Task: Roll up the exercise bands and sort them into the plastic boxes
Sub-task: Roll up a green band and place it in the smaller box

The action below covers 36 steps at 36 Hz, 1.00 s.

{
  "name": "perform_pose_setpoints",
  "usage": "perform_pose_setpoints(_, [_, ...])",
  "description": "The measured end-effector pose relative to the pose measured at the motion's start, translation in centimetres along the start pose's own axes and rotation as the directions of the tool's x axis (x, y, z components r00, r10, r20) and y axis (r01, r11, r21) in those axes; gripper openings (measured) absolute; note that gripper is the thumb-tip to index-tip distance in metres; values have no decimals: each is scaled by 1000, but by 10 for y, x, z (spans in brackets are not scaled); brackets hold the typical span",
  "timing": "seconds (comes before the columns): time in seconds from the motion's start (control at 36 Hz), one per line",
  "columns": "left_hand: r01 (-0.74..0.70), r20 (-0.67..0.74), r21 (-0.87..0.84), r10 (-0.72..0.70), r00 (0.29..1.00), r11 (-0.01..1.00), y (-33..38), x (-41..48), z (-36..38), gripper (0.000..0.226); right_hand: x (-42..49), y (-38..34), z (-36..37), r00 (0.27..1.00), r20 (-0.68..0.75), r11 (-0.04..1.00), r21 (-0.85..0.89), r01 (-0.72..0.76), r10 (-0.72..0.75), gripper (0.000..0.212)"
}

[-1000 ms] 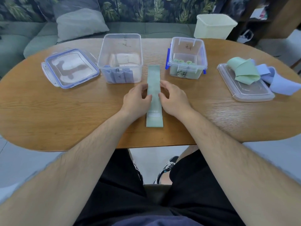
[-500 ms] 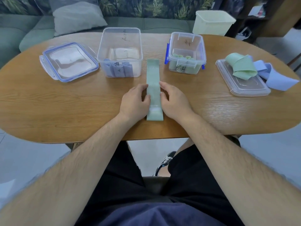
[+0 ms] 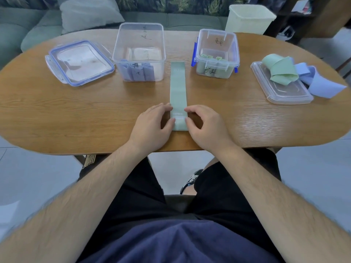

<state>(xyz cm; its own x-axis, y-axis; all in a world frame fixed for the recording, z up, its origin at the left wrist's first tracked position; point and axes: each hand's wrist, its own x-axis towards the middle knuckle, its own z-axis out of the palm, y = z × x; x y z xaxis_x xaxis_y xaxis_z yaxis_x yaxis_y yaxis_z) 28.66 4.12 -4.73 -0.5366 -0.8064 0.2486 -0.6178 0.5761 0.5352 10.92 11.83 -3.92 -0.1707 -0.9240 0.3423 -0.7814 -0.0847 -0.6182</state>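
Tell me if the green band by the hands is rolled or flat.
Flat: the green band lies stretched lengthwise on the table; left hand and right hand pinch its near end.

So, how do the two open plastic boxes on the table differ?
The left box is taller and shows no clips; the right box is lower, with blue clips on its sides. The left box holds bluish rolls, the right box green rolls. Both are clear, lidless and bear a handwritten mark.
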Motion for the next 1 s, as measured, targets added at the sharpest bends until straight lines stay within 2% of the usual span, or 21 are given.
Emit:
perform_pose_setpoints(0.19, [-39,12,28,38,999,999,-2,-7,1,42,-5,4,1,986,54,987,8,160,-160,10])
perform_pose_setpoints(0.36, [-61,-10,8,61,998,998,-3,-8,1,32,-3,7,4,984,52,986,14,168,-169,7])
perform_pose_setpoints(0.5, [-221,-53,-122,216,975,968,0,-10,-3,12,-3,6,1,981,79,985,24,174,-175,8])
perform_pose_setpoints(0.61, [-195,16,-196,202,979,961,4,-14,-10,15,-6,1,-3,982,107,987,56,149,-154,5])
perform_pose_setpoints(0.83, [-168,74,-187,185,980,968,6,-14,-12,9,-11,0,-15,965,213,989,43,145,-151,5])
perform_pose_setpoints(1.0, [-145,129,-150,165,978,978,6,-14,-17,7,-8,0,-16,963,237,991,61,118,-129,5])
